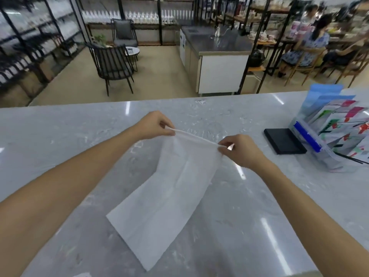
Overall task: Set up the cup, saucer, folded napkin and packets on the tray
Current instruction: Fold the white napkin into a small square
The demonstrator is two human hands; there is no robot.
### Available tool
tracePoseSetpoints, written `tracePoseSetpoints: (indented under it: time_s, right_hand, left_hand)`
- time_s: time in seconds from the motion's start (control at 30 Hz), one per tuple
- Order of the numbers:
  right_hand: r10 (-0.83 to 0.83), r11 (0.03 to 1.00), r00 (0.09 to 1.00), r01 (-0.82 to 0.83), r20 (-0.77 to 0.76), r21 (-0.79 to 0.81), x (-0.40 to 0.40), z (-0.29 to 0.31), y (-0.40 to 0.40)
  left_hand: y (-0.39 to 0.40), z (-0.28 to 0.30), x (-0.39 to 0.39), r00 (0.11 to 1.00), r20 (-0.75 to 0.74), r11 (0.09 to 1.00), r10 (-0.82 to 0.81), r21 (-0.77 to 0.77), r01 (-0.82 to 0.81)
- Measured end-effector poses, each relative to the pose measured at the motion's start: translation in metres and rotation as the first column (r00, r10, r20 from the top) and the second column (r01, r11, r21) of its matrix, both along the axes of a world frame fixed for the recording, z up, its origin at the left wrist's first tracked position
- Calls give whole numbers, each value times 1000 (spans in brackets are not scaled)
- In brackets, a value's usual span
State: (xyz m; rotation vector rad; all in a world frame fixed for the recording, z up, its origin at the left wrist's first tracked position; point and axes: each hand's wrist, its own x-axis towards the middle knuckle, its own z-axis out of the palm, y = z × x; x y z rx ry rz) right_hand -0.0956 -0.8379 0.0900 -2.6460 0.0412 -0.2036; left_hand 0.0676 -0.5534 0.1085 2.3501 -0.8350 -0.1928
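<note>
Napkin (167,196): white, thin, one piece; far edge lifted off the worktop (60,136), near corner resting on it, sheet sloping between. Held at both upper corners by the hands. Left hand (154,124): thumb and fingertips pinched on the left corner. Right hand (239,150): thumb and fingertips pinched on the right corner; top edge drawn taut between the two.

Adjacent items, left to right: black flat rectangular pad (284,143), lying on the worktop well right of the napkin, apart from the right hand; clear holder (311,140) just beside it, touching or nearly so, filled with upright printed leaflets (339,124) in blue, red and green. Nothing lies between the hands and the napkin.

Surface: pale grey marbled stone, glossy, with streaks of reflected light.

Room, left to right: black metal shelving (30,37) stocked with white bottles; two dark slatted chairs (113,64) at a small round table (131,51); steel-topped counter unit (217,43) with a kettle; seated persons (311,43) at wooden tables, blurred. Beige floor.
</note>
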Motion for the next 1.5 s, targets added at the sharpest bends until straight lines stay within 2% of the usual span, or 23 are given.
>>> tracePoseSetpoints:
  time_s: [0.1,0.27,0.4,0.6,0.8,0.9,1.17,1.5]
  right_hand:
    - [110,986,994,-110,-1,-127,47,30,18]
    - [233,962,972,-223,44,-157,72,56,49]
    - [311,946,933,-285,180,-157,52,53,72]
    - [376,922,877,-385,299,-31,-14,1,104]
    - [344,913,911,-381,229,143,-70,-69,127]
    - [350,911,922,-377,168,170,-95,-103,136]
    - [330,927,941,-338,73,160,-130,-152,149]
    - [340,937,936,-345,94,51,-143,-162,157]
  left_hand:
    - [33,11,16,993,71,995,100,-1,-100]
    - [83,18,17,964,158,977,212,-40,-209]
    - [115,16,-9,966,187,984,176,-42,-171]
    - [162,-23,-81,979,174,993,111,-62,-102]
    - [193,-86,-138,987,74,989,145,-41,-143]
    - [199,-115,-157,989,36,989,145,-17,-145]
    - [209,-167,-193,994,67,995,86,43,-89]
    - [208,-178,-191,986,160,997,44,60,-54]
